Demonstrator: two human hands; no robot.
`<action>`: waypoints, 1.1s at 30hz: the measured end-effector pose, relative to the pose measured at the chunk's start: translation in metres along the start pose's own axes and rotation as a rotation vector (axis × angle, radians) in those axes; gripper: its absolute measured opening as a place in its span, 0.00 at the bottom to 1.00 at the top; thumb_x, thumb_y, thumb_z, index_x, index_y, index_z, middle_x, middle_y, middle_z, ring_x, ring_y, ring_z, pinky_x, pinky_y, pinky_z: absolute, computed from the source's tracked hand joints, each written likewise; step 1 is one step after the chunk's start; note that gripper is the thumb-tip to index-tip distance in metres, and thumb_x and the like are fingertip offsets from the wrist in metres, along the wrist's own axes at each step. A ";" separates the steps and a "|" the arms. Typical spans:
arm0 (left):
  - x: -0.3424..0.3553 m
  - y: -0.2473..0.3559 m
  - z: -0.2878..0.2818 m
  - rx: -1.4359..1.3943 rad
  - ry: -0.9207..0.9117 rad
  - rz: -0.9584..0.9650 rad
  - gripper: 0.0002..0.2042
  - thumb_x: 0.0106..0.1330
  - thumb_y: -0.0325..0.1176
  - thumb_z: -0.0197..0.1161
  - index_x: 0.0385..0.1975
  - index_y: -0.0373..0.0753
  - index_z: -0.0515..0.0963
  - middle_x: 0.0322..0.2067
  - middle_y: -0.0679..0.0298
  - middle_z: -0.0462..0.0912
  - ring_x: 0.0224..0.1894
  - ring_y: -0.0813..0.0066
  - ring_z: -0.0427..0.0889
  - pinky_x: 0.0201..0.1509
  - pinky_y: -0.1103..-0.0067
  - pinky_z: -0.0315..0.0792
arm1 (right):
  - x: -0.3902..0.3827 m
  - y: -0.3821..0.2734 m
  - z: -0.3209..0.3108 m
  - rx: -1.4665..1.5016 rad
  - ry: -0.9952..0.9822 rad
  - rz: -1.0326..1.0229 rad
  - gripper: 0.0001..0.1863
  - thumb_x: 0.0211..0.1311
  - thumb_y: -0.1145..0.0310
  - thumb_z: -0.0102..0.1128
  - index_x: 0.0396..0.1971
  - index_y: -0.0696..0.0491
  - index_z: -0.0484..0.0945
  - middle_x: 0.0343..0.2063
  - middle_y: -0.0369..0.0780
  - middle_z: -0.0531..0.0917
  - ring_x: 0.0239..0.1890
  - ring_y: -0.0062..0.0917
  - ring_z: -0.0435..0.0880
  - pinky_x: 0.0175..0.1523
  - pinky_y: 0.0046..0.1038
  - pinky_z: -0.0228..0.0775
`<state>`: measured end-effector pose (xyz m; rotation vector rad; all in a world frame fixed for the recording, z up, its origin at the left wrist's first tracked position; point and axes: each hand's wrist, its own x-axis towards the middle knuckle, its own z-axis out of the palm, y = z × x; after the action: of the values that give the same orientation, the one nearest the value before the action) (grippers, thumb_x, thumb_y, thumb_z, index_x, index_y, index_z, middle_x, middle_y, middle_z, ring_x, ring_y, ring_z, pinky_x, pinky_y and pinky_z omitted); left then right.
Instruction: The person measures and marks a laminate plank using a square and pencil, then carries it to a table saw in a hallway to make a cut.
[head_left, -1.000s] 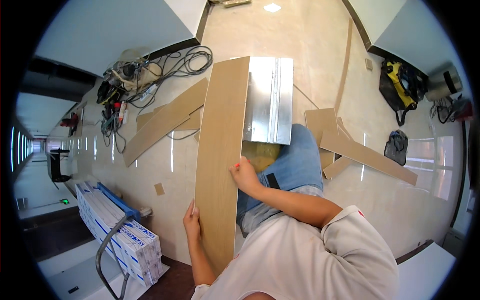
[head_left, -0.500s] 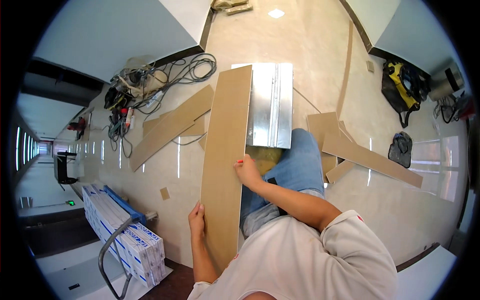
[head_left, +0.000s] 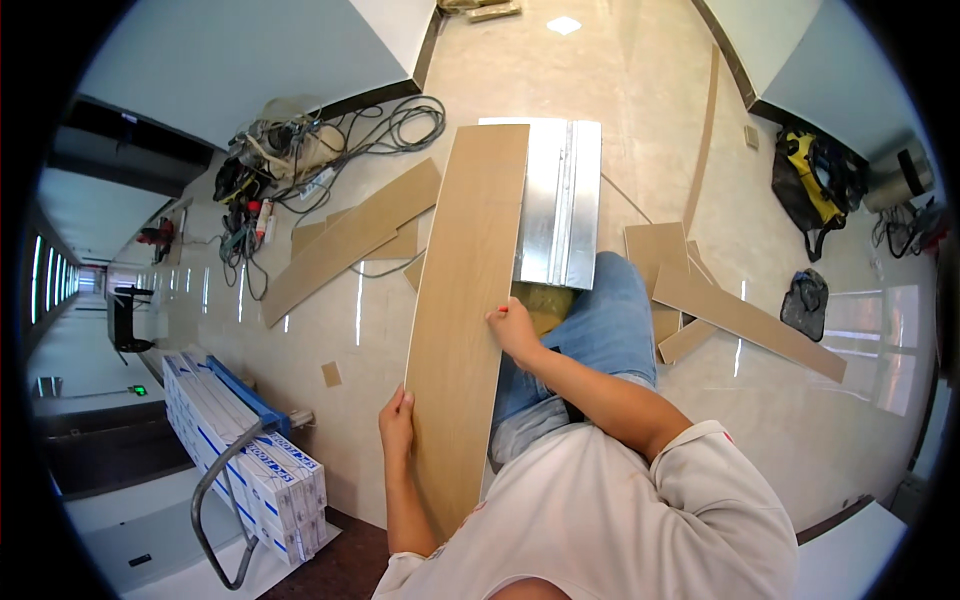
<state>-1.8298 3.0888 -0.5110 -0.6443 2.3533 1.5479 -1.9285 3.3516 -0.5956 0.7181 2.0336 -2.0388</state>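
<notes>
A long tan floor plank (head_left: 460, 270) lies lengthwise before me, its far end over a silver metal work surface (head_left: 582, 200). My left hand (head_left: 397, 422) grips the plank's left edge near my body, thumb on top and the other fingers partly hidden. At the right edge, my right hand (head_left: 514, 330) is closed round a thin red pencil or marker (head_left: 503, 310). That hand rests at the plank's edge; whether the tip touches the board is too small to tell. My jeans-clad knee (head_left: 622, 310) is beside the metal surface.
Loose planks (head_left: 350, 240) lie on the left floor, and more offcuts (head_left: 745, 320) on the right. Tangled cables (head_left: 390, 130) and tools sit at the far left. Stacked white-and-blue cartons (head_left: 245, 455) stand near left beside a metal-framed cart. A black-yellow bag (head_left: 812, 185) is far right.
The plank's far end has swung to the right, covering more of the metal surface. My right hand has moved slightly right and away from me with the red pencil or marker; my left hand keeps its grip.
</notes>
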 end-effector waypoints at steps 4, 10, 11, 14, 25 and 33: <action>0.006 0.004 0.004 0.076 0.004 0.005 0.21 0.74 0.33 0.57 0.61 0.28 0.72 0.56 0.54 0.81 0.56 0.72 0.78 0.61 0.79 0.69 | 0.009 0.007 -0.005 0.027 0.019 0.006 0.11 0.60 0.69 0.57 0.38 0.62 0.74 0.29 0.49 0.83 0.31 0.33 0.83 0.35 0.34 0.75; 0.009 0.007 0.007 0.064 -0.005 -0.009 0.21 0.74 0.34 0.57 0.62 0.28 0.71 0.56 0.53 0.81 0.56 0.71 0.78 0.61 0.78 0.69 | 0.012 0.014 -0.001 0.038 0.050 0.000 0.13 0.59 0.69 0.57 0.39 0.62 0.74 0.31 0.50 0.84 0.33 0.36 0.84 0.37 0.34 0.75; 0.008 0.008 0.006 0.084 -0.001 -0.014 0.21 0.74 0.35 0.57 0.62 0.28 0.71 0.56 0.52 0.81 0.57 0.70 0.78 0.61 0.78 0.69 | 0.012 0.015 0.000 0.047 0.052 0.006 0.13 0.59 0.69 0.57 0.39 0.62 0.74 0.32 0.50 0.84 0.34 0.37 0.85 0.38 0.34 0.75; 0.016 -0.012 -0.001 0.076 -0.015 0.012 0.22 0.74 0.35 0.57 0.61 0.27 0.71 0.56 0.52 0.80 0.57 0.70 0.78 0.62 0.78 0.68 | 0.010 0.015 0.003 -0.017 0.064 -0.031 0.13 0.60 0.68 0.58 0.39 0.62 0.74 0.32 0.51 0.83 0.35 0.38 0.84 0.39 0.35 0.76; 0.020 -0.020 0.000 0.038 -0.032 -0.002 0.23 0.74 0.36 0.58 0.62 0.26 0.70 0.57 0.53 0.80 0.58 0.71 0.77 0.63 0.78 0.68 | 0.006 0.008 -0.002 -0.020 0.033 -0.005 0.15 0.60 0.67 0.61 0.40 0.62 0.74 0.33 0.50 0.84 0.37 0.39 0.84 0.42 0.36 0.76; 0.022 -0.026 0.000 0.058 -0.029 -0.015 0.22 0.74 0.34 0.58 0.62 0.26 0.70 0.57 0.53 0.79 0.58 0.71 0.77 0.63 0.79 0.68 | 0.004 0.009 -0.003 -0.023 0.019 -0.005 0.14 0.59 0.67 0.62 0.40 0.62 0.74 0.34 0.49 0.83 0.39 0.39 0.84 0.44 0.36 0.75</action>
<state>-1.8362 3.0748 -0.5412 -0.6209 2.3574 1.4672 -1.9273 3.3549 -0.6054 0.7318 2.0675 -2.0156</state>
